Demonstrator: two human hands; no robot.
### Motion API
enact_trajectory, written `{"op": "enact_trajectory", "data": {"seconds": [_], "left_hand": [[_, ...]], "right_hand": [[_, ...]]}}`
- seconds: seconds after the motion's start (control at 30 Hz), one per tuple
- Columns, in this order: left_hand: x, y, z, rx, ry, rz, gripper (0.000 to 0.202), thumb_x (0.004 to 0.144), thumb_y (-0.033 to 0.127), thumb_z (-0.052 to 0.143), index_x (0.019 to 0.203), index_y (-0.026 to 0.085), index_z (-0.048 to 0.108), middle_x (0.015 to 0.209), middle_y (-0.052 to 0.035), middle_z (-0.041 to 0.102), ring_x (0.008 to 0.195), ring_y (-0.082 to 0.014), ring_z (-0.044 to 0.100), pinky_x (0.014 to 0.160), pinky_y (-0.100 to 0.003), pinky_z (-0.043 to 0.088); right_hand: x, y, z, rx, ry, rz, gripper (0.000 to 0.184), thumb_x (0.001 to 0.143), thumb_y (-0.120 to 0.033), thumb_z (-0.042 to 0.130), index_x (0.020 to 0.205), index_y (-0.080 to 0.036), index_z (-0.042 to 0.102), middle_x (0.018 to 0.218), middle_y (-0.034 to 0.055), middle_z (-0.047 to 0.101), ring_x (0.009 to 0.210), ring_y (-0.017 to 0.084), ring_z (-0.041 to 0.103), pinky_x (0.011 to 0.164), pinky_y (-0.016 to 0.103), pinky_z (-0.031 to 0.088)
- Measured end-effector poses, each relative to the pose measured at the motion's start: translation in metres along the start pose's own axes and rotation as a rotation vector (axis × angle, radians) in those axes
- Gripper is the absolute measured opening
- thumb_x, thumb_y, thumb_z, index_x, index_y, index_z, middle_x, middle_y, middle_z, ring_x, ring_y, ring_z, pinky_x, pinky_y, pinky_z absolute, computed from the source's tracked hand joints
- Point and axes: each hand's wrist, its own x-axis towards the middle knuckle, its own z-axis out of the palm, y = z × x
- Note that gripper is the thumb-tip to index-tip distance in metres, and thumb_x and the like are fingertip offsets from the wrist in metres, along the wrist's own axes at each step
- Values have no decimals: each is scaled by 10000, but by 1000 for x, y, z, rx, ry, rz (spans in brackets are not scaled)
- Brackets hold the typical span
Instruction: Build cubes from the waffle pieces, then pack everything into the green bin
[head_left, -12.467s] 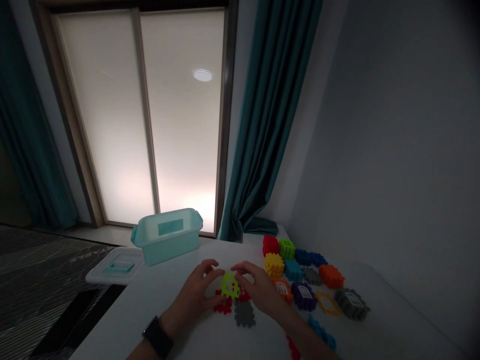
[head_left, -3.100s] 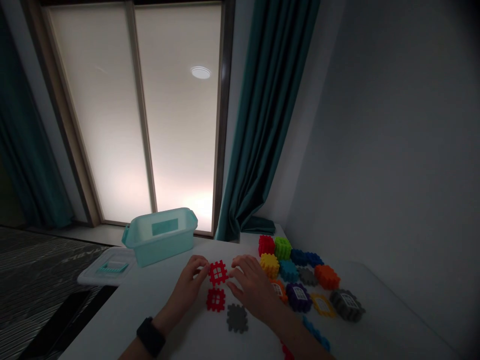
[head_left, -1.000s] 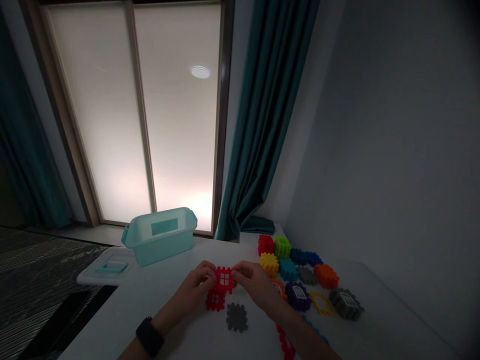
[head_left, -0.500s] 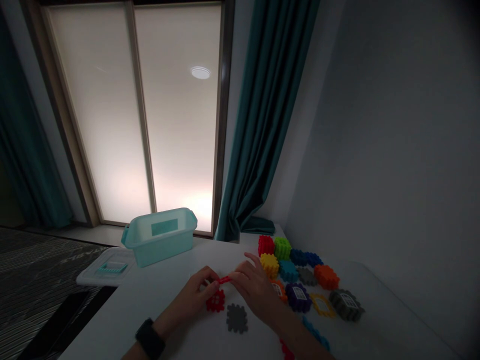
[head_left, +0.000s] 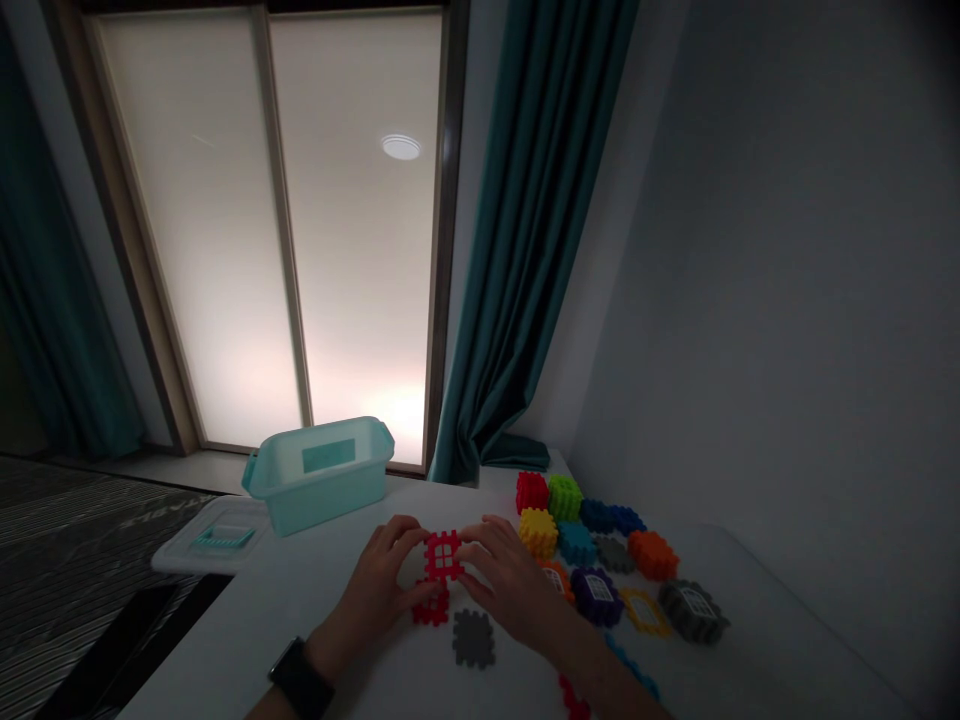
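Observation:
Between both hands a red window-patterned interlocking tile (head_left: 443, 554) is held up, its face turned toward me. My left hand (head_left: 386, 575) pinches its left side, the thumb low near a second red tile (head_left: 430, 606) that lies on the table. My right hand (head_left: 499, 565) grips the right edge with fingers and thumb. The held tile's lower edge overlaps the second tile in view; whether they touch I cannot tell. A grey notched tile (head_left: 473, 639) lies flat just below the hands.
Right of my right hand stand stacks of tiles: red (head_left: 532, 492), green (head_left: 565, 497), yellow (head_left: 538, 533), purple (head_left: 597, 596), orange (head_left: 653, 554) and grey (head_left: 693, 610). A teal bin (head_left: 330, 500) stands at the back left, beside its lid (head_left: 217, 535).
The red tile has turned from edge-on to face-on between the hands. My left hand has shifted its grip, its fingers now spread along the tile's left side.

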Motion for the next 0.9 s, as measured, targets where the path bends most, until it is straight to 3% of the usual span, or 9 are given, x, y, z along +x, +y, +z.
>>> {"op": "enact_trajectory", "data": {"seconds": [0.23, 0.73, 0.9], "left_hand": [[0, 9, -7, -12, 26, 0, 370, 839, 192, 609, 1207, 232, 615, 1178, -110, 614, 1055, -275, 611, 930, -422, 524], [5, 5, -4, 42, -11, 36, 396, 796, 204, 692, 1188, 252, 659, 1203, -112, 613, 1080, -298, 606, 935, -428, 534], [16, 6, 0, 58, 5, 48, 391, 763, 181, 697, 1147, 252, 683, 1176, -108, 613, 1049, -292, 612, 915, -428, 542]], "right_hand": [[0, 3, -2, 27, 23, 1, 185, 915, -108, 563, 1042, -242, 574, 1117, 85, 684, 1075, 251, 653, 1038, 526, 485], [-3, 6, -4, 76, 25, 17, 245, 875, -82, 607, 1057, -242, 576, 1139, 67, 691, 1098, 238, 649, 1068, 509, 463], [-2, 15, -14, 87, -22, 37, 271, 874, -113, 615, 1112, -238, 581, 1136, 65, 682, 1098, 246, 629, 1073, 515, 444]]}}
